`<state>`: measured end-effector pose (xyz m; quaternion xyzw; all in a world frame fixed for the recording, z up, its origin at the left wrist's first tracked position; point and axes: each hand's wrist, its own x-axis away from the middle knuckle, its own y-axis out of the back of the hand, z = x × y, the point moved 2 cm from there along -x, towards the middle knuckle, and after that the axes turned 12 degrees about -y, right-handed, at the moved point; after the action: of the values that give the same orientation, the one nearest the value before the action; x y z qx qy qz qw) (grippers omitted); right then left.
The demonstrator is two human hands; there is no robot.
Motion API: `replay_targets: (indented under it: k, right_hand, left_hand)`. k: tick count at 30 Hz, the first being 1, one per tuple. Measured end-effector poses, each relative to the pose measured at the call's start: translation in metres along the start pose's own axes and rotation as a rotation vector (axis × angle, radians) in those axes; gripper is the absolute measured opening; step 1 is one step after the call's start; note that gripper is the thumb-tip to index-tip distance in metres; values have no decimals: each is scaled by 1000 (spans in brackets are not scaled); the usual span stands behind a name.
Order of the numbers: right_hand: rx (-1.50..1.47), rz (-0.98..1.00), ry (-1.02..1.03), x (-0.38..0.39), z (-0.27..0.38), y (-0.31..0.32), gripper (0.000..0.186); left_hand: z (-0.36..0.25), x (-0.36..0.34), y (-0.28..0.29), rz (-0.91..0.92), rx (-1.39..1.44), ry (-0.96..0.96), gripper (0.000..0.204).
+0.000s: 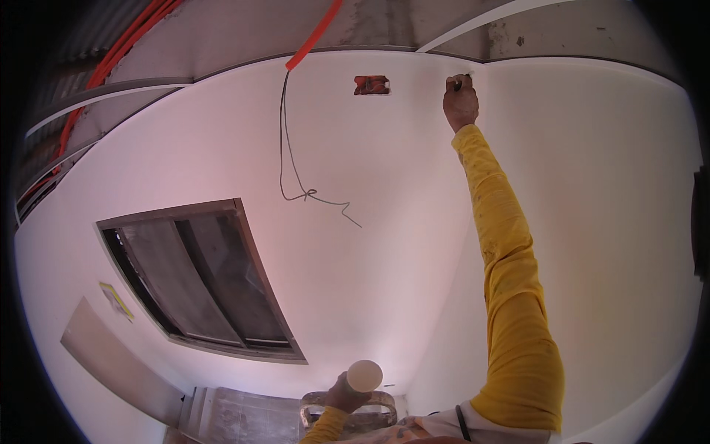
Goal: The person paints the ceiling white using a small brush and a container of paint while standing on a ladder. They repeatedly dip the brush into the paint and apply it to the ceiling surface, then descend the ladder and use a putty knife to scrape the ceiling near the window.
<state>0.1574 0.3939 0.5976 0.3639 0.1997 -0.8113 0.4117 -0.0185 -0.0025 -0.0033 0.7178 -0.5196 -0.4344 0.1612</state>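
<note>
High up in the corner where two white walls meet (407, 148), my right hand (461, 103) is raised with its fingers closed round a small dark item that I cannot make out, at the top edge of the wall. My yellow sleeve runs down from it. Low in the view, my left hand (344, 392) grips a white cup-like container (364, 375), held below and left of the raised arm. A worn metal rail (381, 399) shows behind that hand.
Grey wires (282, 126) hang from an orange conduit (310, 37), left of a recessed orange wall box (372, 85). A dark-framed window (200, 277) is at the left. Above run white ceiling framing (473, 16) and more orange conduits. Grey steps (200, 411) show at the lower left.
</note>
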Motion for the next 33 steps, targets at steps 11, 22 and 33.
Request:
replay_targets:
  k: [11, 22, 33]
  right_hand:
    - [69, 4, 35, -76, -18, -18, 37]
    - [-149, 53, 183, -30, 0, 12, 32]
    - [-582, 833, 1, 32, 47, -45, 19]
  left_hand:
    - [3, 3, -2, 20, 8, 83, 88]
    - [8, 5, -8, 7, 56, 85, 82]
    - [8, 6, -8, -11, 134, 146, 78]
